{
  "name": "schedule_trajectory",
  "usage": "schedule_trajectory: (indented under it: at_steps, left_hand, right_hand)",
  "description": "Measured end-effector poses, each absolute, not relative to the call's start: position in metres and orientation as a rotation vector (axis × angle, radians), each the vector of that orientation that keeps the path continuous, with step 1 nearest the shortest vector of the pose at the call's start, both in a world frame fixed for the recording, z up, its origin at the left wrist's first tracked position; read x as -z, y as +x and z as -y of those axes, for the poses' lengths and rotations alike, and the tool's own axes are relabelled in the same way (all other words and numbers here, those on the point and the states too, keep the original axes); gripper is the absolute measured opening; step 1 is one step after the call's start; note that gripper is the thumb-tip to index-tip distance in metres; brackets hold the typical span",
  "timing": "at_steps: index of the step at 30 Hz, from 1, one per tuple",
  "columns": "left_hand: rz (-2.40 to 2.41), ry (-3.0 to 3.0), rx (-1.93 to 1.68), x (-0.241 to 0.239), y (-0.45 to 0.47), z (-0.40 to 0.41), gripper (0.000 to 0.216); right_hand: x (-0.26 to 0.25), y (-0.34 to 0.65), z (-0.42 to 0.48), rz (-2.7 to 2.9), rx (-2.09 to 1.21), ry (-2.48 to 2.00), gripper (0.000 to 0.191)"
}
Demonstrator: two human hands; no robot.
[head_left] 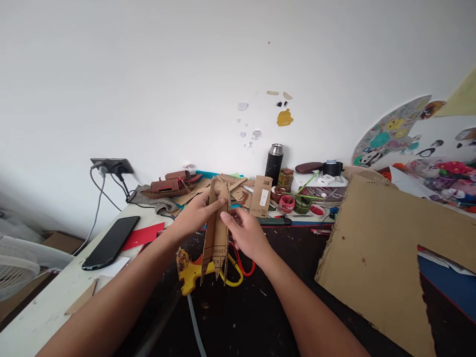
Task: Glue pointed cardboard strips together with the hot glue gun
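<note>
L hand (pixel 193 215) & R hand (pixel 247 235) both pinch the card strips (pixel 217 233), held upright just over the glue gun (pixel 189 270). Prob. best: press evenly, edges flush.

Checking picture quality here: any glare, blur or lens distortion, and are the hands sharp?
Head view: soft, even light, no glare or hard shadows; the white wall is bright, not washed out; wide-angle distortion bends the table at the frame's sides; left hand, right hand and the cardboard piece they hold are sharp; far clutter is too small to read.
</note>
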State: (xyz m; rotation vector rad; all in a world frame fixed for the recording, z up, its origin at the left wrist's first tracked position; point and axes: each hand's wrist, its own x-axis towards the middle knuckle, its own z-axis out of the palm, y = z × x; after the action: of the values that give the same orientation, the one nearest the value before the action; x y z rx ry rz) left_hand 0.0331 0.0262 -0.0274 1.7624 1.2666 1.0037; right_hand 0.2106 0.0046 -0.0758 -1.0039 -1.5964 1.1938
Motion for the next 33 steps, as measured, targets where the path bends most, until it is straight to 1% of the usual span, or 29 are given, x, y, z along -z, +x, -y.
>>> schedule_trajectory:
  at_steps: [4,8,11,20,29,33]
  left_hand:
    - [-1.308,1.800,-1.051,0.021,0.031,-0.025,0.041]
    - [-1.505,1.850,-1.039,0.017,0.028,-0.024,0.033]
    - [-1.599,1.966,-0.998,0.018,0.027,-0.025,0.038]
    - [-1.333,1.853,-0.995,0.013,0.025,-0.024,0.038]
    - [-1.222,1.935,-0.879,0.019,0.020,-0.028,0.044]
    - [-1.251,1.980,-0.885,0.017,0.021,-0.024,0.041]
  right_hand:
    - [0.076,0.212,-0.006,1.566,-1.201,-1.038,0.045]
    - [0.076,0.212,-0.006,1.569,-1.210,-1.053,0.048]
    - [0.078,0.211,-0.006,1.597,-1.236,-1.044,0.049]
    - [0.075,0.209,-0.003,1.516,-1.467,-0.858,0.054]
    - [0.074,0.211,-0.008,1.394,-1.478,-0.852,0.057]
    - [0.074,0.211,-0.009,1.360,-1.508,-0.855,0.057]
